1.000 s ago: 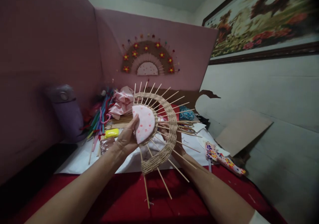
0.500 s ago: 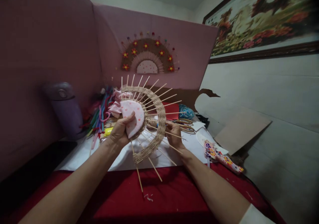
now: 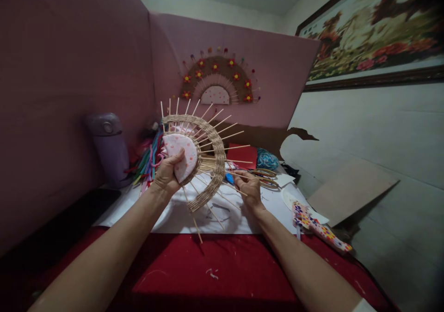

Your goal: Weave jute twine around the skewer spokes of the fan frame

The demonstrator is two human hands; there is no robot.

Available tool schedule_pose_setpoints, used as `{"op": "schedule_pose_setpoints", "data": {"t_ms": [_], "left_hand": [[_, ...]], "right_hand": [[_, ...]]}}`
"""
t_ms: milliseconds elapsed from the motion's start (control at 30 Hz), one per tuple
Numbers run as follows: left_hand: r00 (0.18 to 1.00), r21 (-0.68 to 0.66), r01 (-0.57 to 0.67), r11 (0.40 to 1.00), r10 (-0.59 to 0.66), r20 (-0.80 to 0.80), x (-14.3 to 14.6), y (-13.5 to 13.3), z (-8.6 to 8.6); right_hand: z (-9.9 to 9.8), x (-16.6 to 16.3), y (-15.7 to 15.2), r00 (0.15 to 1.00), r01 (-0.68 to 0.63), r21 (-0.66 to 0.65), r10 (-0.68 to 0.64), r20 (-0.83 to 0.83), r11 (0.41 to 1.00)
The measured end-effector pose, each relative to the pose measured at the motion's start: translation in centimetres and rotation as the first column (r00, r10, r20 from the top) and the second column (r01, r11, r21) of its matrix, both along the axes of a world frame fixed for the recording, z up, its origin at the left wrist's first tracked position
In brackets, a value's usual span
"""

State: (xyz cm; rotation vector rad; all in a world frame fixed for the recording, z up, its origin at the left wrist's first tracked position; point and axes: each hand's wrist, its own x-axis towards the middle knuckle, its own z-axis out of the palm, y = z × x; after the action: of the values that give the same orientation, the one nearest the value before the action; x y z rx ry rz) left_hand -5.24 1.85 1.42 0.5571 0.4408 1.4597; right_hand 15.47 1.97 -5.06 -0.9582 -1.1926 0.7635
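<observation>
My left hand [image 3: 167,177] grips a half-round woven fan [image 3: 219,152] by its pale pink, dotted centre [image 3: 185,164], thumb in front. Thin wooden sticks radiate from that centre through a band of braided tan cord and poke out past it. At the fan's lower right, my right hand [image 3: 249,187] has its fingers drawn together among the stick ends. What they pinch is too small to make out. A small blue thing [image 3: 229,178] shows just left of those fingertips; whether they touch it I cannot tell.
Scissors [image 3: 267,178], a ball of blue yarn [image 3: 267,158] and red paper [image 3: 239,154] lie behind my right hand. Coloured pipe cleaners [image 3: 151,159] and a purple bottle [image 3: 111,155] stand left. A floral-patterned glue gun [image 3: 321,229] rests right. A flower-decorated fan [image 3: 215,67] hangs on the pink panel.
My view has swung slightly left, so the background sits further right. The fan is tilted a little differently and has shifted left relative to my right hand, exposing the blue thing.
</observation>
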Motion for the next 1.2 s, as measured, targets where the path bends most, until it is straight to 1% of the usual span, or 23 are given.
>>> {"op": "schedule_pose_setpoints", "data": {"t_ms": [100,267,400,467,533,633,700,767,900,1000,1200], "left_hand": [[1.000,0.008,0.020,1.000,-0.020,-0.008,-0.2,0.0,0.1],[1.000,-0.008,-0.003,1.000,0.003,-0.004,-0.1,-0.2,0.3],[1.000,-0.006,-0.013,1.000,0.013,-0.006,0.1,-0.3,0.3],[1.000,-0.006,-0.011,1.000,0.011,-0.010,0.1,-0.3,0.3],[1.000,0.001,-0.004,1.000,0.004,-0.025,0.1,-0.3,0.3],[0.999,0.025,0.019,1.000,-0.018,-0.051,0.0,-0.2,0.2],[0.998,0.037,0.031,0.999,-0.029,-0.053,0.0,-0.2,0.2],[0.999,0.034,0.022,0.999,-0.021,-0.041,0.1,-0.2,0.2],[1.000,0.011,-0.004,1.000,0.004,-0.020,0.2,-0.3,0.3],[1.000,-0.001,-0.017,1.000,0.017,-0.007,0.2,-0.3,0.3],[1.000,0.008,-0.022,1.000,0.022,-0.012,0.0,0.0,0.1]], "right_hand": [[0.0,0.1,-0.1,0.999,-0.026,0.026,0.026,0.022,0.999],[-0.4,-0.1,0.0,0.990,-0.105,0.062,0.098,0.105,0.993],[-0.5,-0.3,0.1,0.986,-0.139,0.026,0.136,0.096,0.990],[-0.5,-0.3,0.2,0.988,-0.130,0.005,0.129,0.085,0.991],[-0.4,0.0,0.3,0.989,-0.114,0.016,0.112,0.097,0.993],[-0.1,0.4,0.3,0.995,-0.041,0.055,0.036,0.094,0.998],[0.1,0.7,0.3,0.997,0.014,0.053,-0.018,0.074,0.998],[0.0,0.8,0.4,0.996,0.033,0.036,-0.035,0.076,0.999],[-0.4,0.8,0.6,0.992,0.003,0.013,-0.005,0.130,1.000],[-0.5,0.5,0.5,0.987,-0.040,-0.014,0.042,0.156,0.999],[-0.4,0.2,0.1,0.983,-0.139,-0.087,0.148,0.105,0.986]]}}
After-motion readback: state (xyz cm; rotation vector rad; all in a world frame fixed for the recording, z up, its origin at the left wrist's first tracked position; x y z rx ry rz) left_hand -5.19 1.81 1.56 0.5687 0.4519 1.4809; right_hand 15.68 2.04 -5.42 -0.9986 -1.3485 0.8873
